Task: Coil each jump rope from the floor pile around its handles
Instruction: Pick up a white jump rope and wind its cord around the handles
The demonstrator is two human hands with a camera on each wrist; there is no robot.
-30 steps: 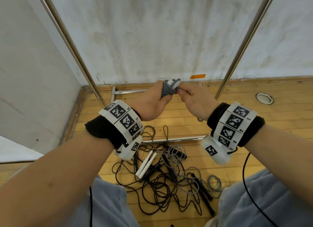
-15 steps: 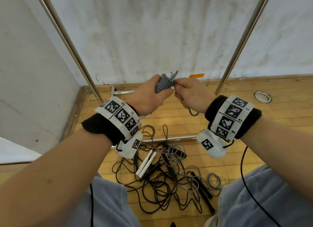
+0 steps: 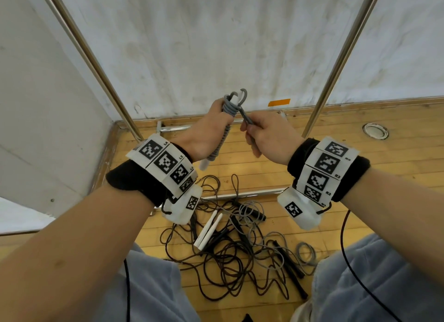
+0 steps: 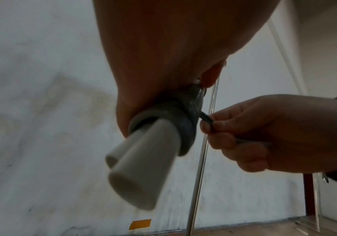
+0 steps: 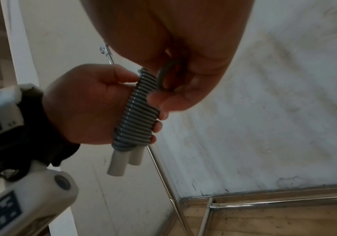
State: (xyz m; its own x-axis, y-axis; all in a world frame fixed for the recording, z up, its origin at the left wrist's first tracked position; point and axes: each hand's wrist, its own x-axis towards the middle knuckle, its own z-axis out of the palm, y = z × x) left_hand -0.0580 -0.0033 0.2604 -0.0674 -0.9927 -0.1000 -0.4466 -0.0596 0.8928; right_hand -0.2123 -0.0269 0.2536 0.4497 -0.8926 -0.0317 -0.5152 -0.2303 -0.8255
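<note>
Gripping the two white handles (image 3: 208,161) side by side, the left hand (image 3: 204,134) steadies the bundle so the grey rope (image 5: 138,111) coiled around them stays tight. Its long axis runs steeply, top tilted away, butt ends down toward the wrist. Just right of it, the right hand (image 3: 266,135) pinches the rope's last loop, probably to tuck it. Below both hands, the floor pile (image 3: 237,244) waits.

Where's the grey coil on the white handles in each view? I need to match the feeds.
Head: coil upper centre, in the left hand.
Left wrist: coil centre, ringing the handles.
Right wrist: coil centre-left.
Shared landmark: right hand pinching the rope end beside it.
</note>
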